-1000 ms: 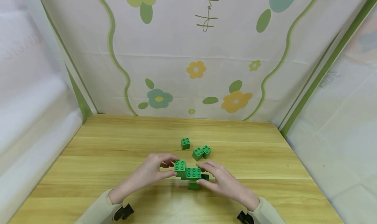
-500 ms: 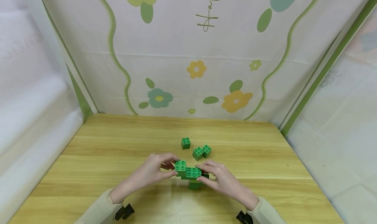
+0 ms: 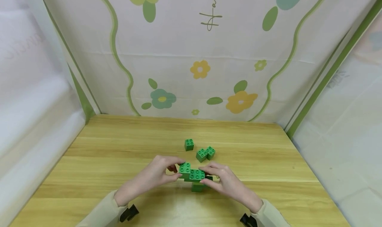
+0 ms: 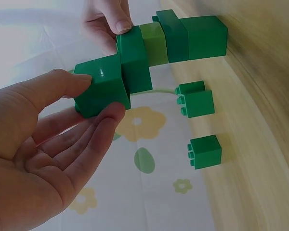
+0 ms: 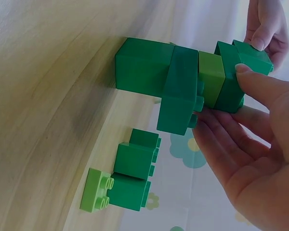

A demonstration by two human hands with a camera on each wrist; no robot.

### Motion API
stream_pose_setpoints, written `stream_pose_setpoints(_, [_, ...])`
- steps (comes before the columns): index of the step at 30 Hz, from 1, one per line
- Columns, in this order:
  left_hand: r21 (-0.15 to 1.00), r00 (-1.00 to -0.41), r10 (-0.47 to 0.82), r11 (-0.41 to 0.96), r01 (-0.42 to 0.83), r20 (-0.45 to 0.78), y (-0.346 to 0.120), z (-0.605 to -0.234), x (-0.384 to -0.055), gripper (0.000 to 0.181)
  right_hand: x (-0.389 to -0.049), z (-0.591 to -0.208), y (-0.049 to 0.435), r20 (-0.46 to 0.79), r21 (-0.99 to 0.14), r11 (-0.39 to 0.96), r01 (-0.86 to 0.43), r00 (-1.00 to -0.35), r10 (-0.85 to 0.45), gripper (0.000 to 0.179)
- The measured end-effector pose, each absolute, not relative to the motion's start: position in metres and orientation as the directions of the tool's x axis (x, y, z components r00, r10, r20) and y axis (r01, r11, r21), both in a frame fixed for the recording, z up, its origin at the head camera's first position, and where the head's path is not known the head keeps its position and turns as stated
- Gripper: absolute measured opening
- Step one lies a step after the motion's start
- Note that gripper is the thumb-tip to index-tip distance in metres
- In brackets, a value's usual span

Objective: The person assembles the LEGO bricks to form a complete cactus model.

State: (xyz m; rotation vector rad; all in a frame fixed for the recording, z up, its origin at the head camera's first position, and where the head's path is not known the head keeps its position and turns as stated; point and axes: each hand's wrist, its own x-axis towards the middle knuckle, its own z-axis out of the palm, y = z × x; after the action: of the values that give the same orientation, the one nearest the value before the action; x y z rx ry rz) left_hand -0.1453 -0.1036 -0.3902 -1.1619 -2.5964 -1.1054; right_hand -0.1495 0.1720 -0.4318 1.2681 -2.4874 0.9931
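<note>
A tower of toy building bricks stands on the table in front of me. Its bottom is a green block [image 5: 142, 65], topped by an offset dark green brick [image 5: 179, 91], then a lime green brick [image 5: 211, 77]. Above that lies a long green brick [image 3: 197, 175], which my right hand [image 3: 223, 179] pinches near its right end between thumb and fingers. My left hand [image 3: 161, 172] holds a square green brick [image 4: 103, 84] by its sides, at the left end of the long one. In the left wrist view this square brick sits right against the long brick, overhanging it.
Behind the tower are loose green bricks: a single one [image 3: 189, 144] and a pair [image 3: 201, 155] close together. A small lime green brick [image 5: 94, 190] also lies on the wooden table [image 3: 119, 147]. Flower-printed cloth [image 3: 167, 71] hangs around the back and sides.
My right thumb has slid slightly up along the long brick's side. The left hand keeps its hold on the square brick; the whole head view has shifted a little.
</note>
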Motion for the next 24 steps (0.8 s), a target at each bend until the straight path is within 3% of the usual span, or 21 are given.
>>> stream_pose_setpoints(24, [0.618,-0.714,0.614,0.429,0.659,0.336,-0.105,-0.402,-0.144,0.042,-0.149,-0.432,0.173,0.419,-0.496,0.427,-0.756,-0.639,-0.645,0.039])
